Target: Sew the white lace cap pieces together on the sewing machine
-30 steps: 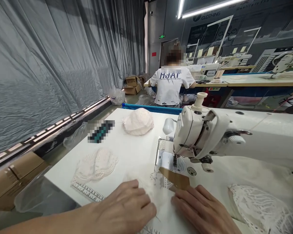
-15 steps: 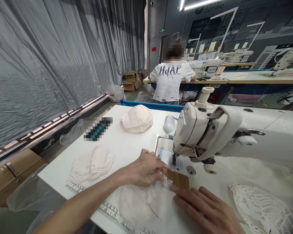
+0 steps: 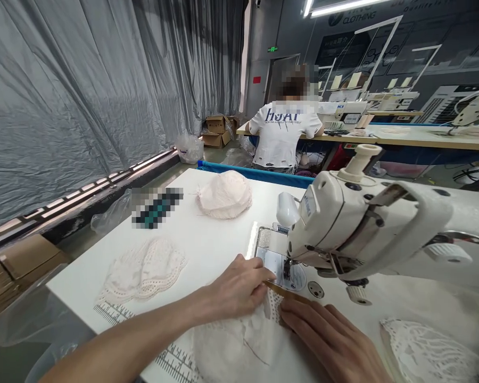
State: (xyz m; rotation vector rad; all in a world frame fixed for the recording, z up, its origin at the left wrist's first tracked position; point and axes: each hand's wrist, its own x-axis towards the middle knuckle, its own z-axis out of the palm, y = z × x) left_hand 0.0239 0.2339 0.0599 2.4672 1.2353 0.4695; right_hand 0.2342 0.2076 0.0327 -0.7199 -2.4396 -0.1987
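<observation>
My left hand (image 3: pixel 243 287) is closed in a pinch at the top edge of a sheer white lace-trimmed fabric piece (image 3: pixel 227 346), just in front of the sewing machine's (image 3: pixel 323 218) presser foot (image 3: pixel 287 270). My right hand (image 3: pixel 329 338) lies with fingers stretched out, its fingertips touching the lace edge (image 3: pixel 275 308) from the right. Between the hands and the needle plate shows a narrow brown flat piece (image 3: pixel 289 293), mostly covered by my right fingers. A loose dark thread (image 3: pixel 255 352) trails over the fabric.
On the white table (image 3: pixel 207 250) rest a pale rounded fabric stack (image 3: pixel 224 196) and lace-edged pieces (image 3: pixel 146 268). More lace (image 3: pixel 431 348) lies at right. Ruler markings (image 3: pixel 175 363) line the front edge. A co-worker (image 3: pixel 286 133) sits ahead with their back turned. Cardboard boxes (image 3: pixel 18 276) stand at left.
My right hand has slid up over the brown piece, which now shows much less. My left hand remains pinched at the fabric edge. The view has shifted slightly.
</observation>
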